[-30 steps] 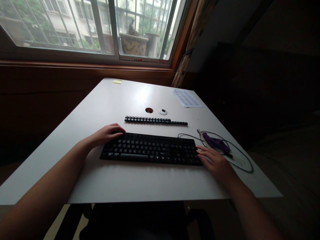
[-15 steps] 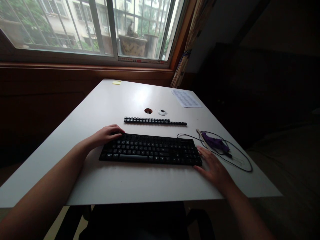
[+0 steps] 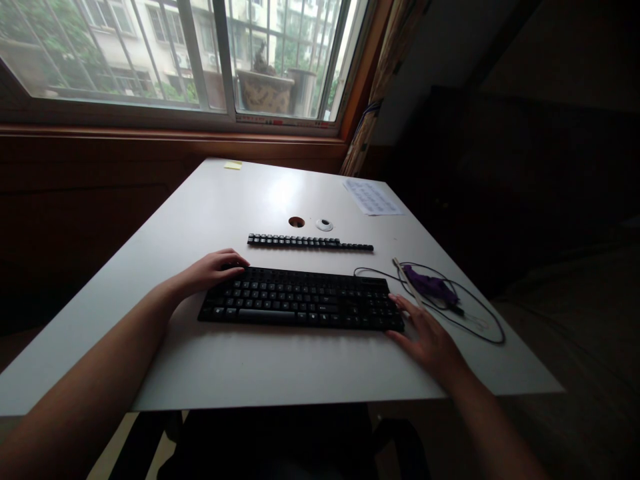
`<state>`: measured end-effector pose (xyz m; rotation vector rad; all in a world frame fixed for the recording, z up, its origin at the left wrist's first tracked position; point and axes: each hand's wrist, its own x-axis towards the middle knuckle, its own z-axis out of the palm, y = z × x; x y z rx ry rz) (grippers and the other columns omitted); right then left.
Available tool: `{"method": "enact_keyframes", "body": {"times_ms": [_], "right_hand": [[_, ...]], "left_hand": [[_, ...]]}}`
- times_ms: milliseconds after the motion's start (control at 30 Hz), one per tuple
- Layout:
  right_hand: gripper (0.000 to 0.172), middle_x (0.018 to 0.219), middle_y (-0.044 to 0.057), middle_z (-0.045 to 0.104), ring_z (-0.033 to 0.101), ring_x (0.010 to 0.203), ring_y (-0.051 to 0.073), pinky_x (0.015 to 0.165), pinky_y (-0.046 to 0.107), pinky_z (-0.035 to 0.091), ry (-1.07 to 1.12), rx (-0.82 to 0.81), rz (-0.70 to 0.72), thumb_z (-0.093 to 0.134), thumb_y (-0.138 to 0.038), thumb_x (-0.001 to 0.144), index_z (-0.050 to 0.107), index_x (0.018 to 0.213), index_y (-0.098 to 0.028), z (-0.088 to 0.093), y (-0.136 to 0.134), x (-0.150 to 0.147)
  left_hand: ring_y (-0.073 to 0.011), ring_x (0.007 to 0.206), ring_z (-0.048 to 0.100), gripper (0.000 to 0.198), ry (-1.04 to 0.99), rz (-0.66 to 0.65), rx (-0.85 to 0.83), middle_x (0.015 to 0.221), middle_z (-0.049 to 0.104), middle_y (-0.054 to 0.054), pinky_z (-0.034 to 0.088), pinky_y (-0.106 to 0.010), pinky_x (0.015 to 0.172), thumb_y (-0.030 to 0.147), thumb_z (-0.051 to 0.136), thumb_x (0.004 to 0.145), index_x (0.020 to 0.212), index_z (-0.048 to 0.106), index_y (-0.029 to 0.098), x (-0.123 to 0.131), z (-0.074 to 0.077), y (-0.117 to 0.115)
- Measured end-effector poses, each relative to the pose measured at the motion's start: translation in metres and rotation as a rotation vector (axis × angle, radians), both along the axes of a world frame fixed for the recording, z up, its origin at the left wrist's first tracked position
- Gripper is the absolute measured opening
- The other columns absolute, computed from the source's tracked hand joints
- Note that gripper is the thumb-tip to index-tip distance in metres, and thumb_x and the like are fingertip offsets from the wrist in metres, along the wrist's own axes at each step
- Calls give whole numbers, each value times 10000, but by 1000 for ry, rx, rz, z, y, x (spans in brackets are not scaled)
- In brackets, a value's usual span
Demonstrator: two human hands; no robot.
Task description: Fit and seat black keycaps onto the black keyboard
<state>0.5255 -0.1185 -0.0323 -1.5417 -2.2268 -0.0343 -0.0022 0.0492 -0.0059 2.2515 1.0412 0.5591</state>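
Note:
A black computer keyboard (image 3: 280, 299) lies flat on the white desk. Its upper rows look darker than the lettered rows, and I cannot tell whether keycaps sit there. My left hand (image 3: 220, 267) holds the far left corner, thumb and fingers around the edge. At the opposite end, my right hand (image 3: 423, 333) grips the right edge, fingertips by the number keys and thumb at the near corner. Behind the keyboard, loose black keycaps (image 3: 295, 241) stand lined up in rows.
To the right lie a coiled cable (image 3: 493, 313), a purple cloth (image 3: 430, 283) and a thin light stick (image 3: 405, 277). Farther back are a cable hole (image 3: 297, 222), its white ring cover (image 3: 325, 225), printed paper (image 3: 374, 198) and a yellow note (image 3: 233, 165). The white desk (image 3: 260, 373) ends at a near edge.
My right hand's fingers have shifted slightly left on the keyboard's right edge. The left hand, keyboard and keycaps look the same.

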Motion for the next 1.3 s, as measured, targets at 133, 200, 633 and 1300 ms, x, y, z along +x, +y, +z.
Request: {"method": "enact_keyframes", "body": {"times_ms": [133, 200, 633, 1300], "right_hand": [[756, 1544, 100, 456, 516, 1355, 300, 1111, 530, 472, 3, 28, 13, 621, -405, 938, 224, 1573, -304, 1, 0, -1], [734, 1514, 87, 497, 521, 1351, 296, 1121, 536, 460, -12, 15, 23, 620, -393, 940, 243, 1566, -320, 1, 1, -2], [687, 1490, 68, 528, 561, 1306, 287, 1109, 517, 467, -16, -15, 1, 610, -388, 946, 289, 1551, -327, 4, 0, -3], [690, 1531, 89, 475, 508, 1364, 299, 1068, 519, 511, -8, 30, 10, 604, -354, 947, 272, 1550, -315, 3, -1, -7]], "left_hand": [[-245, 1035, 631, 400, 0, 6, -16, 1118, 667, -70, 511, -395, 958, 554, 519, 951, 1098, 723, 243, 0, 0, 0], [-250, 1037, 630, 412, 2, 11, -22, 1119, 664, -71, 511, -395, 959, 565, 520, 947, 1099, 722, 240, 0, 0, -1], [-250, 1046, 624, 400, 5, 11, -30, 1121, 662, -75, 501, -400, 970, 548, 528, 952, 1104, 714, 229, 1, 2, -1], [-250, 1041, 632, 393, 4, 16, -23, 1114, 667, -71, 506, -393, 965, 545, 527, 951, 1094, 718, 232, 1, 2, -2]]}}
